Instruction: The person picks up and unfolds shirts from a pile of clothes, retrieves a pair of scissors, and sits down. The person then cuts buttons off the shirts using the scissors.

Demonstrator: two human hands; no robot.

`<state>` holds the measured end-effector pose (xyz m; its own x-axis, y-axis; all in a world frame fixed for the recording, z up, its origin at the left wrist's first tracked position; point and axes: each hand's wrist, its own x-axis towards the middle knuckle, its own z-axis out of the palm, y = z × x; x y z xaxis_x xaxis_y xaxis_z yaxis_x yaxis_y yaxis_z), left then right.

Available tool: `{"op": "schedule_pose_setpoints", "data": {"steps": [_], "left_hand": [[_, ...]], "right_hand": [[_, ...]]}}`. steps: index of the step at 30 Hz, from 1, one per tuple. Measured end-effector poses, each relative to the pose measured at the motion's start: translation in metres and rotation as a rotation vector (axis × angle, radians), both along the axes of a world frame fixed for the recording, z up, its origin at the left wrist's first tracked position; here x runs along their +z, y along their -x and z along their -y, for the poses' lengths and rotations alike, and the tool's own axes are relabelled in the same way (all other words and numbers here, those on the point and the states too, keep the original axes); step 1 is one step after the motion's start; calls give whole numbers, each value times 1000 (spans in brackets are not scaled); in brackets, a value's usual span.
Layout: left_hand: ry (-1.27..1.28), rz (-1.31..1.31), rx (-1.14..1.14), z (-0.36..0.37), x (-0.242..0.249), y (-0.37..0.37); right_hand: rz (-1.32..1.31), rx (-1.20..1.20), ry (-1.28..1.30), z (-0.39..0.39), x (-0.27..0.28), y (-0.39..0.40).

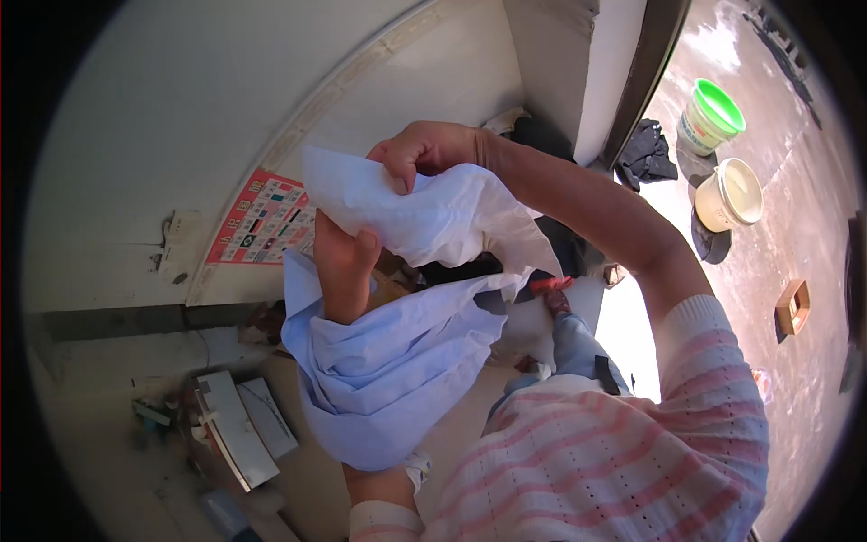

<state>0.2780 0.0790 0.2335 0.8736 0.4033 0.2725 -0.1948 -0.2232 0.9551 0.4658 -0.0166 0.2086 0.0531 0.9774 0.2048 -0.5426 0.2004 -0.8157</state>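
Observation:
A pale cloth (pixel 424 212) is stretched between my two hands, whitish at the top. My right hand (pixel 429 152) comes in from the right and pinches its upper edge between thumb and fingers. Lower and to the left, my left hand (pixel 348 257) holds the cloth's lower left edge, thumb in front and the other fingers hidden behind the fabric. Light blue folds (pixel 388 379) hang draped over my left forearm. Whether the white and blue parts are one piece, I cannot tell.
A red chart (pixel 262 221) is on the wall at the left. White boxes (pixel 237 429) lie at the lower left. Outside at the right stand a green-rimmed bucket (pixel 711 117), a cream bucket (pixel 728 195) and a hexagonal wooden item (pixel 793 307). Dark cloth (pixel 647 154) lies by the doorway.

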Motion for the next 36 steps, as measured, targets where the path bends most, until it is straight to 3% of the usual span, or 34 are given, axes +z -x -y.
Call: {"op": "schedule_pose_setpoints", "data": {"steps": [2, 4, 6, 10, 12, 16, 18, 21, 27, 36], "left_hand": [[25, -81, -77, -5, 23, 5], [269, -38, 60, 7, 52, 8], [270, 7, 120, 18, 74, 15], [259, 66, 182, -5, 92, 35], [252, 47, 211, -17, 100, 47], [246, 80, 340, -27, 124, 68], [224, 87, 442, -32, 133, 81], [204, 97, 535, -39, 141, 100], [167, 167, 689, -46, 134, 127], [179, 257, 655, -48, 136, 146]], "right_hand": [[257, -10, -151, -5, 26, 4], [30, 193, 116, 13, 72, 11], [97, 174, 76, 23, 78, 14], [523, 145, -45, 36, 38, 22], [656, 138, 62, 33, 1, 24], [664, 30, 157, 29, -47, 38], [445, -46, 172, 33, -43, 35], [352, -92, 74, 31, -30, 20], [402, -74, 42, 33, 14, 13], [431, -71, 27, 20, 25, 11]]}}
